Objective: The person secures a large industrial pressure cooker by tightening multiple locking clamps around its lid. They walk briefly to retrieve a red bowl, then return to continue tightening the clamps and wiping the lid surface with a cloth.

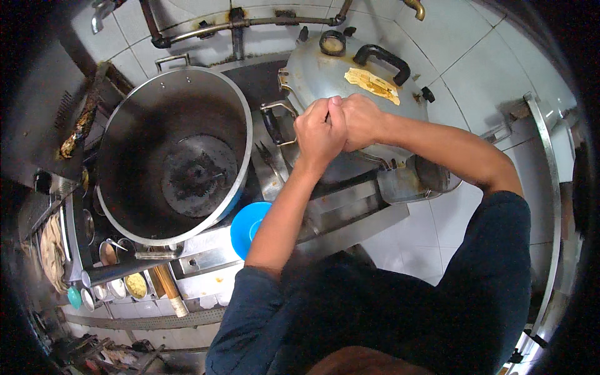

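Note:
My left hand and my right hand are closed and pressed together, the left thumb pointing up. They are over the near left side of a big silver pressure cooker. Whatever they grip, if anything, is hidden by the fingers. Just left of them is the cooker's black side handle. On the lid are a curved black handle, a round gauge and a torn yellow label. A dark fork-like utensil lies below the side handle.
A large, deep metal pot with a dark inside stands at left. A blue plastic bowl is beside my left forearm. Small seasoning bowls line the near left edge. A metal pipe runs along the tiled wall, with a brass tap above.

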Demonstrator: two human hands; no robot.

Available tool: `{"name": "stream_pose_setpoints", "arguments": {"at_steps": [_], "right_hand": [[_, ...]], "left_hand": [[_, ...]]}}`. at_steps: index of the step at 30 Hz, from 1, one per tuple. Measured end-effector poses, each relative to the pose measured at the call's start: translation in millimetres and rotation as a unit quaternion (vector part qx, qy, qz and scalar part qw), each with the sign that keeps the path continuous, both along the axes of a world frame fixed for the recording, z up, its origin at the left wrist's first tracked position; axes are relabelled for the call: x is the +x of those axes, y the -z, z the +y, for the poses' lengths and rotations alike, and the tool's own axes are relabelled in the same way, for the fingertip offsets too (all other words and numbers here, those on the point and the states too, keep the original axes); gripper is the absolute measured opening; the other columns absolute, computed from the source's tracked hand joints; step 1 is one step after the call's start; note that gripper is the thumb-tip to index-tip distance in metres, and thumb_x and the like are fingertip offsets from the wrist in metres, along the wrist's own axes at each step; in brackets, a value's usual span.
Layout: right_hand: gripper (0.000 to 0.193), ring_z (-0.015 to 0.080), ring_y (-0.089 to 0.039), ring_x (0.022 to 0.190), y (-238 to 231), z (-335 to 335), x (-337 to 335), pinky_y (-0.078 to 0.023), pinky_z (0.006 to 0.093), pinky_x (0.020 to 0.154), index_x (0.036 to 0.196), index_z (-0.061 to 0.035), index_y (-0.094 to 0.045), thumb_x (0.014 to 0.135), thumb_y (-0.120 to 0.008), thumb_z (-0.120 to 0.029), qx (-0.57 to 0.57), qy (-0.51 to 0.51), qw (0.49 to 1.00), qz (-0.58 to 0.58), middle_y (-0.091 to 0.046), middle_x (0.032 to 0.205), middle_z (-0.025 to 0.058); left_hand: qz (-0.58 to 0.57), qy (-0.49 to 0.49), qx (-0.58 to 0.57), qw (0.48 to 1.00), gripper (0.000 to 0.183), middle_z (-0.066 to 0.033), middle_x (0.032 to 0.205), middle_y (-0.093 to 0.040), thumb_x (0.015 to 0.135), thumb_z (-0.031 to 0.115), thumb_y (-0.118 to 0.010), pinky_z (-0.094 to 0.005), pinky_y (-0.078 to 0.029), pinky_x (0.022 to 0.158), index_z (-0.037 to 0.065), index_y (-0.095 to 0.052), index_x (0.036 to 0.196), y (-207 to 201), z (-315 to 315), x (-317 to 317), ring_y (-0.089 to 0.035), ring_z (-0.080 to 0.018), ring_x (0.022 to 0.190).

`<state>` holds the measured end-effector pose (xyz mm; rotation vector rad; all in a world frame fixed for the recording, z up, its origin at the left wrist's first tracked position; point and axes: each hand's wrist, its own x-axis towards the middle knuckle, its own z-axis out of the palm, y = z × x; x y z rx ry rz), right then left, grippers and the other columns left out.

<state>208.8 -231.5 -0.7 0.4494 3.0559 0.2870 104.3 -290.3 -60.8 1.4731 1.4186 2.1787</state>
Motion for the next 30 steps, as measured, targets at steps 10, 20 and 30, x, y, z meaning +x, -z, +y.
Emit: {"name": "stream_pose_setpoints", "arguments": {"at_steps": [10,20,30], "right_hand": [[0.018,0.0317,-0.064,0.064,22.3,-42.3,-1.8,-0.052,0.0450,0.057,0.075,-0.0105,-0.060,0.060,-0.067,-0.018,0.020,0.217,0.971,0.098,-0.064,0.069,0.0109],[0.017,0.0373,-0.064,0.059,39.9,-66.5,-15.5,-0.054,0.0448,0.062,0.054,-0.0061,-0.063,0.065,-0.060,-0.019,0.050,0.289,0.933,0.209,-0.062,0.058,0.0161],[0.040,0.0356,-0.064,0.089,-26.2,25.1,189.8,-0.051,0.0474,0.078,0.096,-0.0017,-0.068,0.095,-0.052,-0.039,-0.005,0.428,0.832,0.354,-0.065,0.093,0.0193]], "left_hand": [[0.133,0.189,0.060,0.971,0.017,-0.0181,0.075,-0.068,0.087,0.008,-0.058,-0.0373,-0.054,0.062,0.000,-0.070,0.079,-1.9,9.1,-29.3,-0.068,-0.0321,0.067],[0.079,0.378,-0.099,0.917,0.026,-0.0115,0.082,-0.073,0.095,0.016,-0.056,-0.0290,-0.052,0.071,-0.002,-0.073,0.088,-15.2,12.2,-43.5,-0.066,-0.0136,0.074],[0.186,0.012,-0.044,0.981,0.020,-0.0178,0.070,-0.064,0.087,0.013,-0.061,-0.0418,-0.047,0.062,0.000,-0.065,0.073,-5.3,-5.5,-1.0,-0.061,-0.0356,0.065]]}}
